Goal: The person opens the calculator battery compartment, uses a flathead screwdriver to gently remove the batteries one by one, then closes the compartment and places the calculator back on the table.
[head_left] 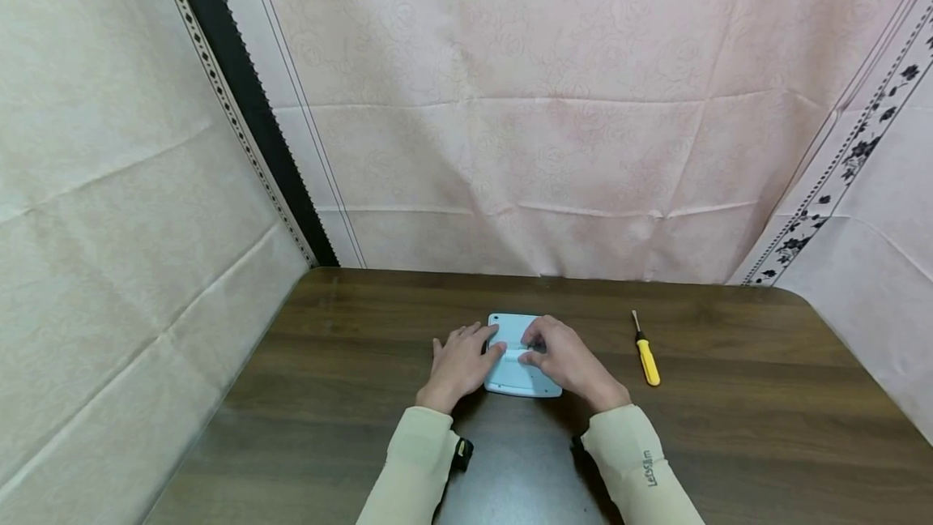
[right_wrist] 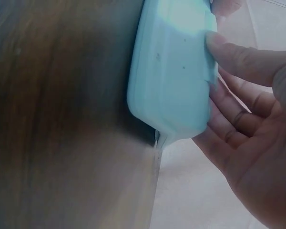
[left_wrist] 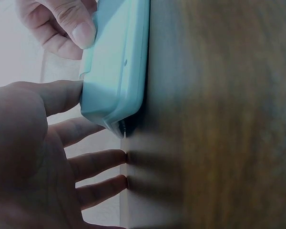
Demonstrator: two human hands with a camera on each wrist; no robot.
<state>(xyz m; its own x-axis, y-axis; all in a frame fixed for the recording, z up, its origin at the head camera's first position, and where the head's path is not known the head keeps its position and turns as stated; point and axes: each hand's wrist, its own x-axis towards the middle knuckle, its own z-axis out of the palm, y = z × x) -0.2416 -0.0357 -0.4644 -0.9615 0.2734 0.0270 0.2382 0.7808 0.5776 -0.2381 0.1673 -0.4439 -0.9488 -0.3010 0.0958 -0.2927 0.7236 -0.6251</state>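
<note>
A light blue plastic device (head_left: 519,382) with rounded corners lies on the wooden table; a raised strip crosses the middle of its upper face. What kind of device it is, I cannot tell. My left hand (head_left: 461,361) steadies its left side, thumb on the upper face and forefinger at the edge. In the left wrist view, the other left fingers (left_wrist: 100,164) reach straight towards the tabletop. My right hand (head_left: 572,361) pinches at the raised piece (right_wrist: 212,47) with bent thumb and forefinger. Something small and dark shows between those fingertips, too small to make out.
A screwdriver (head_left: 646,356) with a yellow handle lies on the table (head_left: 729,403) to the right of my right hand, its tip pointing away. Pale patterned cloth (head_left: 583,144) hangs behind the table's far edge and along both sides.
</note>
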